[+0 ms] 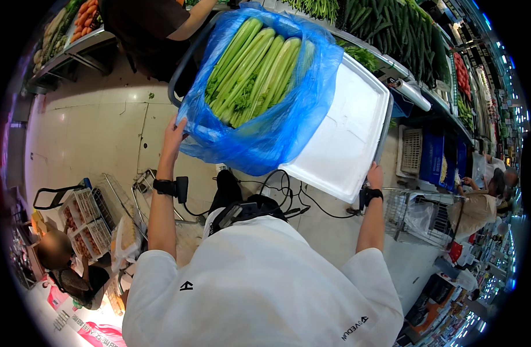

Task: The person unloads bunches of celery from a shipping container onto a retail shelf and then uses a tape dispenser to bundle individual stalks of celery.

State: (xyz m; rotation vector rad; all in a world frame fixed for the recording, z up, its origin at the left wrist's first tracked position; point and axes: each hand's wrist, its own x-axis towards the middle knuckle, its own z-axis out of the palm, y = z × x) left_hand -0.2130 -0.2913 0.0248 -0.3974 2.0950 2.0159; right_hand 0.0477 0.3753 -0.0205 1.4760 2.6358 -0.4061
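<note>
In front of me, celery bunches (259, 71) lie in a container lined with a blue plastic bag (265, 147), whose loose film hangs over the sides. A white foam box lid (343, 126) lies to the right, partly under the blue film. My left hand (174, 132) grips the near left corner of the blue-lined container, fingers at its rim. At the near right, my right hand (374, 175) is closed at the lid's corner, beside a grey cart rail (384, 130). How much of the lid or rail it holds is partly hidden.
A person (148, 34) in dark clothes stands close at the upper left. Vegetable shelves with cucumbers (387, 34) run along the far side. A wire shopping cart (417, 217) stands at right, and a cart with egg crates (81, 221) at left beside another person (75, 277). Black cables (317, 208) hang near my waist.
</note>
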